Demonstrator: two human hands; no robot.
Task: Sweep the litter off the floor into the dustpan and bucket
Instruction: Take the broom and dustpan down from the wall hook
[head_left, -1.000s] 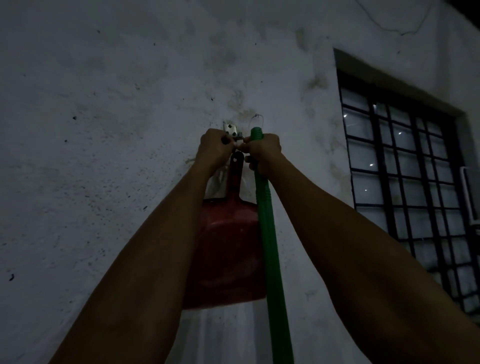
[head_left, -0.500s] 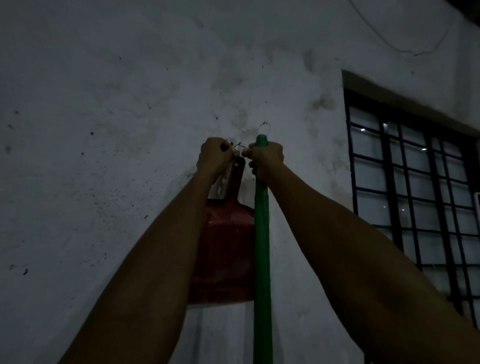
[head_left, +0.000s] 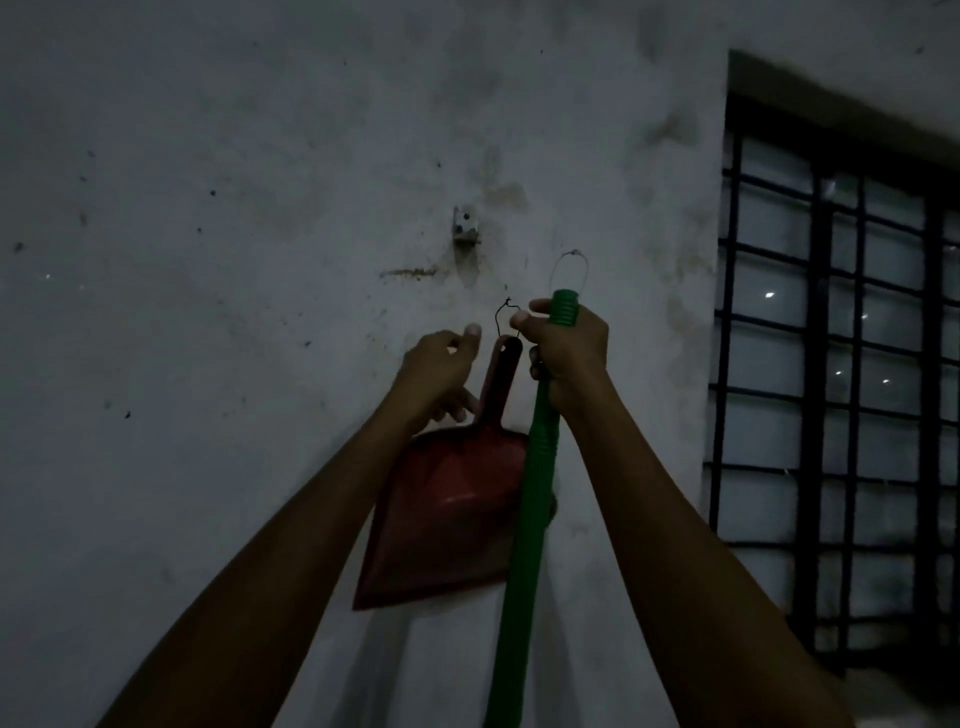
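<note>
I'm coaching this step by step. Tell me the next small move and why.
Probably close the left hand around the red dustpan handle. Its fingers sit loose beside it, while the right hand grips the green broom handle and pinches the dustpan's wire loop, below the wall bracket.

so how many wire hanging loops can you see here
2. A dark wire loop on the red dustpan handle, beside the right hand; a pale wire loop atop the green broom handle that hand grips.
</note>
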